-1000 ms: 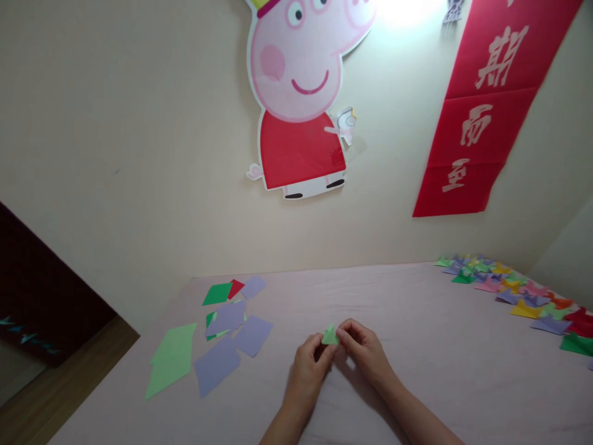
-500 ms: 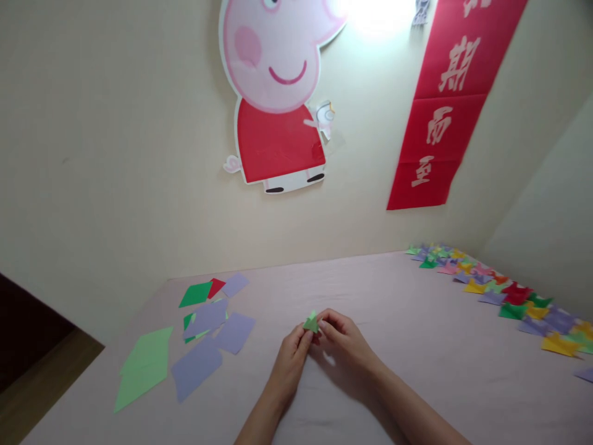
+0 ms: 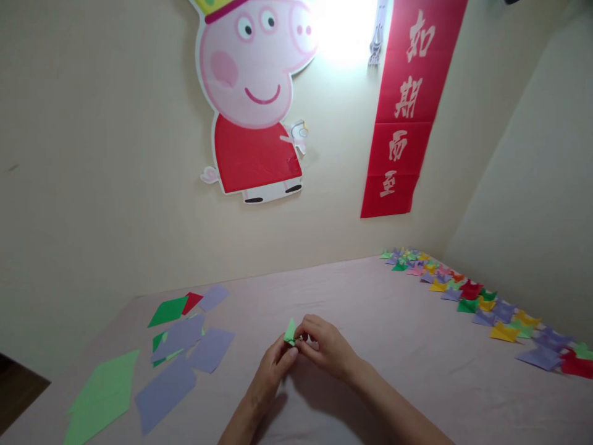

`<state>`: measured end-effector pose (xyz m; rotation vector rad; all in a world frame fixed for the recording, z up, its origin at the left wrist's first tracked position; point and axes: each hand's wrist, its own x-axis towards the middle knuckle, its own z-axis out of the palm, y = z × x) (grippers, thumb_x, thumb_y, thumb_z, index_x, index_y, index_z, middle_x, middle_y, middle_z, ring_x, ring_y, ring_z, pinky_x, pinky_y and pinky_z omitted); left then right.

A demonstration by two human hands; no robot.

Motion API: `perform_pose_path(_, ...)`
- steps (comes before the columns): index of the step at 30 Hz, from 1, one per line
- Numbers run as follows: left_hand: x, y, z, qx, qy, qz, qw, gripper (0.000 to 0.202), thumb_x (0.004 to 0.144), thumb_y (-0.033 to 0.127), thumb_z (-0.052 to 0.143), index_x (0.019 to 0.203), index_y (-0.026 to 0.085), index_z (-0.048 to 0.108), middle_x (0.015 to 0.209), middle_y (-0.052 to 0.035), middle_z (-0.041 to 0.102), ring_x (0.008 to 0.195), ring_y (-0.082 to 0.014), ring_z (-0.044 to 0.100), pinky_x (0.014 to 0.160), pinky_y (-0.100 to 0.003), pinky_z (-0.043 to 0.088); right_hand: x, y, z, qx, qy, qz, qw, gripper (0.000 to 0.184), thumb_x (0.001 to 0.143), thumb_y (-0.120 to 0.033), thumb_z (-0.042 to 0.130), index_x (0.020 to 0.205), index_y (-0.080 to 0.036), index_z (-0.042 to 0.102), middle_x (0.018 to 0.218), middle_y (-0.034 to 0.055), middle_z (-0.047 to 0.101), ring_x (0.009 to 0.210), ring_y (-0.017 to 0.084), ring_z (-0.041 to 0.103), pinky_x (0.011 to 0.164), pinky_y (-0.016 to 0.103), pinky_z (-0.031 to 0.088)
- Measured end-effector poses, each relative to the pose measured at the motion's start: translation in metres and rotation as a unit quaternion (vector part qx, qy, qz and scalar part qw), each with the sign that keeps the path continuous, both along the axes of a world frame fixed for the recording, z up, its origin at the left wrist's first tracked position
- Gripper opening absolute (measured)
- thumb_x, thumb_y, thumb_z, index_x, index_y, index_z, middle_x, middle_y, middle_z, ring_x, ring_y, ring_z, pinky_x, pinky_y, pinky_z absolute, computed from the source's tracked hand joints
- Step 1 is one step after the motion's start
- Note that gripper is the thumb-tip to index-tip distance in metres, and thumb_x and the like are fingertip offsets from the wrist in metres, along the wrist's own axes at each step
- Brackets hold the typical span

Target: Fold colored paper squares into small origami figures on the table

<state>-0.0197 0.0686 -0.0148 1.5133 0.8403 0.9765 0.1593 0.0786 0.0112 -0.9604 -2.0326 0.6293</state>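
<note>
A small piece of light green folded paper (image 3: 290, 330) is held up between both hands over the pink sheet, one pointed tip standing upward. My left hand (image 3: 272, 366) pinches it from below and the left, thumb on the near side. From the right, my right hand (image 3: 327, 346) grips its edge with thumb and bent forefinger. Part of the paper is hidden behind the fingers, so its full shape cannot be made out.
Flat sheets lie at the left: light green paper (image 3: 104, 392), purple paper (image 3: 167, 392), green paper (image 3: 167, 311) and red paper (image 3: 191, 301). Along the right edge runs a row of folded paper pieces (image 3: 504, 332) in several colours. A wall with a pig cutout (image 3: 254, 154) and a red banner (image 3: 393, 167) stands behind.
The view has tilted up and turned right. The green paper has been turned in the fingers, its tip now pointing up, and the right hand's fingers are closer against it.
</note>
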Motion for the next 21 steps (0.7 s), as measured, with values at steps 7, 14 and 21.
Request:
perform_pose_path(7, 0.007, -0.003, -0.002, -0.002, 0.066, 0.041, 0.997, 0.041, 0.081, 0.040, 0.061, 0.113, 0.015, 0.065, 0.110, -0.0100, 0.068, 0.108, -0.0280, 0.058, 0.102, -0.039, 0.040, 0.000, 0.002, -0.002, 0.042, -0.089, -0.034, 0.995, 0.014, 0.082, -0.008, 0.058, 0.079, -0.022, 0.059, 0.082, 0.0015, 0.060, 0.079, 0.017, 0.056, 0.070, 0.026, 0.043)
perform_pose_path(14, 0.011, -0.007, -0.002, 0.007, 0.098, 0.097, 0.990, 0.034, 0.091, 0.042, 0.047, 0.101, 0.018, 0.069, 0.101, -0.0079, 0.069, 0.100, -0.0247, 0.057, 0.095, -0.034, 0.043, -0.003, 0.004, -0.008, 0.061, -0.144, -0.065, 0.986, 0.014, 0.085, -0.010, 0.056, 0.078, -0.022, 0.057, 0.079, 0.0026, 0.062, 0.074, 0.018, 0.056, 0.065, 0.027, 0.040)
perform_pose_path(21, 0.014, -0.007, -0.006, 0.042, 0.139, 0.093, 0.985, 0.036, 0.096, 0.041, 0.041, 0.098, 0.019, 0.069, 0.102, -0.0086, 0.069, 0.094, -0.0233, 0.058, 0.092, -0.034, 0.043, -0.001, 0.000, -0.006, 0.125, -0.213, -0.071, 0.966, 0.014, 0.086, -0.013, 0.058, 0.076, -0.023, 0.060, 0.079, 0.0033, 0.065, 0.077, 0.019, 0.055, 0.066, 0.027, 0.039)
